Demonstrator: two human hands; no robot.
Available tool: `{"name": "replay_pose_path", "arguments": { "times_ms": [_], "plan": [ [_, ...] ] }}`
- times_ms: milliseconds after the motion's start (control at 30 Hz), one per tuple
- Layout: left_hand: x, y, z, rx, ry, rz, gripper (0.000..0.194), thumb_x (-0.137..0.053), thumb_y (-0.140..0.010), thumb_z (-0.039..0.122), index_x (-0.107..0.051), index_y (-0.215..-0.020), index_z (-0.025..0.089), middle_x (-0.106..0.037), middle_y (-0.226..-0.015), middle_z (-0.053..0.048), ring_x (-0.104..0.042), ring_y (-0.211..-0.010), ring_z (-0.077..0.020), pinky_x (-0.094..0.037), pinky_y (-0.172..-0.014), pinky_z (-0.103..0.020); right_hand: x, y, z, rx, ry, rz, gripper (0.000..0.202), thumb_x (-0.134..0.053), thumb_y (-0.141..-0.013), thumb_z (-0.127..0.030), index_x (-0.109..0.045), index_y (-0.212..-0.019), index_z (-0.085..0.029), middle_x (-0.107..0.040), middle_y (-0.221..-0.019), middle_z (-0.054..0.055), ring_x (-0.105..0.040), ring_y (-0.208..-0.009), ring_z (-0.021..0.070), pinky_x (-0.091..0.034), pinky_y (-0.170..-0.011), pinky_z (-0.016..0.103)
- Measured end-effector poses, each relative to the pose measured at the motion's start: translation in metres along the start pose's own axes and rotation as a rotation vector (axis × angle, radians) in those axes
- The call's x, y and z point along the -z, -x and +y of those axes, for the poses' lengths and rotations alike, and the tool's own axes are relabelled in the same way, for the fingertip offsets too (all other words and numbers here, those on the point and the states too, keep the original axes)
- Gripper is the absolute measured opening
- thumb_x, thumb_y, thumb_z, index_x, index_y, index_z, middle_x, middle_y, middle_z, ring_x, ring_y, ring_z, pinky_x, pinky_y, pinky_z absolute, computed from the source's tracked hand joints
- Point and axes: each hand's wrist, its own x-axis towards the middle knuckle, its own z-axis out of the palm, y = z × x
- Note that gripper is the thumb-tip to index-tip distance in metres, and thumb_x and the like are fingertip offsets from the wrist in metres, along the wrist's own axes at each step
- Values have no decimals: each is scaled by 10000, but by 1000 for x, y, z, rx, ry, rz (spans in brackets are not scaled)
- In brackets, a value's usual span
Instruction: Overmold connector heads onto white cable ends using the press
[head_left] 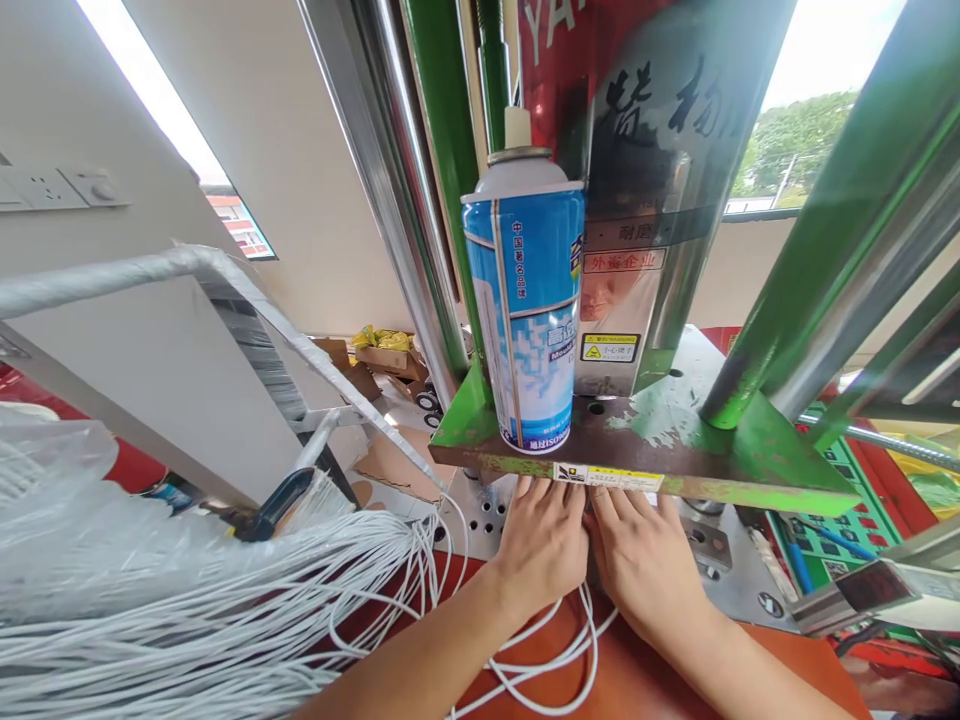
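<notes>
Left hand [547, 540] and right hand [641, 545] side by side, fingertips hidden under the plate [622, 455]'s front edge; grip state cannot be told. Headroom tight. Can [529, 320] at eleven o'clock, near the edge; cables [225, 615] spread six to nine.

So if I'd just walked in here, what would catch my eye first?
Probably the blue-and-white spray can, standing upright near the front edge of the green-edged machine plate. Just below that edge, the person's left hand and right hand sit side by side, fingers partly hidden by it. Then the mass of white cables sprawling across the lower left.
</notes>
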Motion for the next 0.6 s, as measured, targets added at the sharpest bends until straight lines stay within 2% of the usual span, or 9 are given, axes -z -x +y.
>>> {"name": "replay_pose_path", "arguments": {
  "times_ms": [167,300,367,467,533,600],
  "plan": [
    [-17,2,-6,-7,-37,69,343,-544,-839,151,-673,-1157,145,-734,-1074,-141,-663,-1029,-313,-489,-963,-476,-8,-4,-3,-86,-14,-43,238,-503,-966,-154,-670,-1135,-163,-738,-1056,143,-630,-993,334,-386,-921,493],
    [-19,-5,-3,16,-50,47,320,-547,-866,160,-687,-1153,140,-736,-1128,-143,-659,-1096,-314,-462,-1058,-491,-11,-12,-5,-109,-51,-13,264,-499,-979,-168,-655,-1191,-143,-714,-1190,167,-605,-1132,345,-380,-1013,498],
    [-8,-10,1,39,-9,17,359,-528,-901,163,-667,-1231,136,-719,-1222,-145,-640,-1179,-314,-422,-1131,-510,-7,-16,-3,-103,-60,12,307,-457,-999,-173,-627,-1253,-140,-705,-1230,161,-601,-1173,326,-383,-1050,492],
    [27,-1,6,99,144,-62,476,-497,-986,238,-541,-1455,171,-597,-1463,-140,-544,-1363,-321,-350,-1211,-563,5,-2,5,-97,-75,53,388,-367,-1046,-221,-544,-1377,-123,-677,-1316,167,-590,-1249,302,-389,-1107,504],
    [54,23,8,171,331,-111,545,-539,-999,351,-481,-1528,237,-493,-1573,-120,-471,-1439,-345,-344,-1219,-592,14,32,12,-93,-108,87,475,-350,-1061,-289,-431,-1505,-142,-581,-1474,169,-520,-1373,312,-379,-1150,540],
    [72,56,8,324,575,-117,491,-572,-993,437,-550,-1471,325,-522,-1549,-82,-498,-1415,-336,-439,-1163,-552,20,87,19,-74,-187,120,573,-402,-1044,-359,-321,-1600,-246,-475,-1591,113,-448,-1455,323,-384,-1175,560]
  ]
}}
